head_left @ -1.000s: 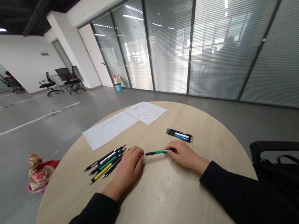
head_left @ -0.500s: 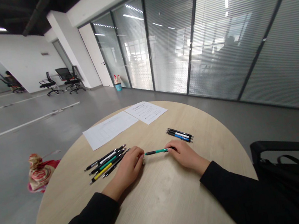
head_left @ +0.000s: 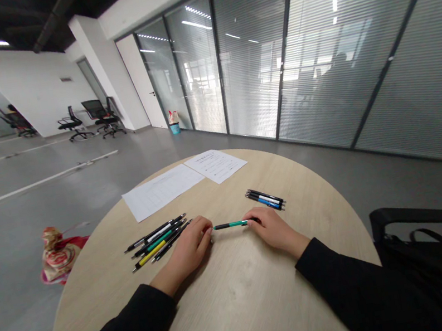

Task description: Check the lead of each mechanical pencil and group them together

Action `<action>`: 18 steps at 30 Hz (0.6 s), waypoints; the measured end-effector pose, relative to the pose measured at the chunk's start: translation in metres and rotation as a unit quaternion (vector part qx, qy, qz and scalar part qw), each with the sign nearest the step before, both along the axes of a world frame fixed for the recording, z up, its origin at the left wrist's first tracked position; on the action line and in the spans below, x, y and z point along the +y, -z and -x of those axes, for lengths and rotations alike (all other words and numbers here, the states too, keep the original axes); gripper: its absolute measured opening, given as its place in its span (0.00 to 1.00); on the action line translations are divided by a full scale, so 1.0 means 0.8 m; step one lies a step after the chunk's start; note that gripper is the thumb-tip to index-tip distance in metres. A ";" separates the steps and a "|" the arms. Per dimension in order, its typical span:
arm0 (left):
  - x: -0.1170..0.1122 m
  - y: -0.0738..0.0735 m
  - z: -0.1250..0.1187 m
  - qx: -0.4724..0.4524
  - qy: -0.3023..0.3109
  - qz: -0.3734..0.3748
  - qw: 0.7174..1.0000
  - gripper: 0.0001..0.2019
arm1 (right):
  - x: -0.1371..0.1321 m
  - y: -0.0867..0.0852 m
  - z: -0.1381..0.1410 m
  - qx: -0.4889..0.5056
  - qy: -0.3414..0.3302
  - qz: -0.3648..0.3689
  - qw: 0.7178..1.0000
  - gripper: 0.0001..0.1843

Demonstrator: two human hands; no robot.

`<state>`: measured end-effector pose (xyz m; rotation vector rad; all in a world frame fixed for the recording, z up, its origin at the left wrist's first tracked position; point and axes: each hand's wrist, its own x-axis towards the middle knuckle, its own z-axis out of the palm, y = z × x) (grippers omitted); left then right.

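A green pen (head_left: 233, 224) with a black section lies level between my two hands, just over the tabletop. My right hand (head_left: 272, 228) pinches its right end between thumb and fingers. At the other end, the closed fingertips of my left hand (head_left: 192, 246) meet the pen's tip; the exact grip there is partly hidden. Several pens (head_left: 159, 238) with black, white, green and yellow barrels lie in a loose bunch left of my left hand. Beyond my right hand, a small neat row of pens (head_left: 264, 199) includes black, white and blue ones.
Two printed paper sheets (head_left: 161, 189) (head_left: 218, 166) lie at the far side of the round wooden table (head_left: 245, 308). A black chair (head_left: 424, 213) with a bag stands at the right. On the floor at left sits a red and beige bag (head_left: 56, 258).
The pen between my hands has shifted very slightly left, along with the fingertips of my right hand. The other pens and the papers stay where they were.
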<state>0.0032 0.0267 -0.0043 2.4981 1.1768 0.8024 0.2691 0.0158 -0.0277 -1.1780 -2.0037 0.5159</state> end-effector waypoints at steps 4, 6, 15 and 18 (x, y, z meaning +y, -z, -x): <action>0.000 -0.001 0.000 0.001 0.002 -0.001 1.000 0.09 | 0.000 0.000 0.000 -0.005 -0.001 -0.003 1.000 0.09; 0.001 0.000 0.000 0.001 0.003 -0.002 1.000 0.09 | 0.001 0.001 -0.001 -0.014 -0.005 -0.003 1.000 0.09; 0.004 0.004 0.003 0.011 -0.005 -0.002 1.000 0.10 | 0.000 0.006 0.001 -0.074 -0.020 0.016 0.997 0.09; 0.005 0.004 0.003 0.011 -0.009 -0.005 1.000 0.10 | 0.000 0.006 0.002 -0.078 -0.015 0.018 0.997 0.08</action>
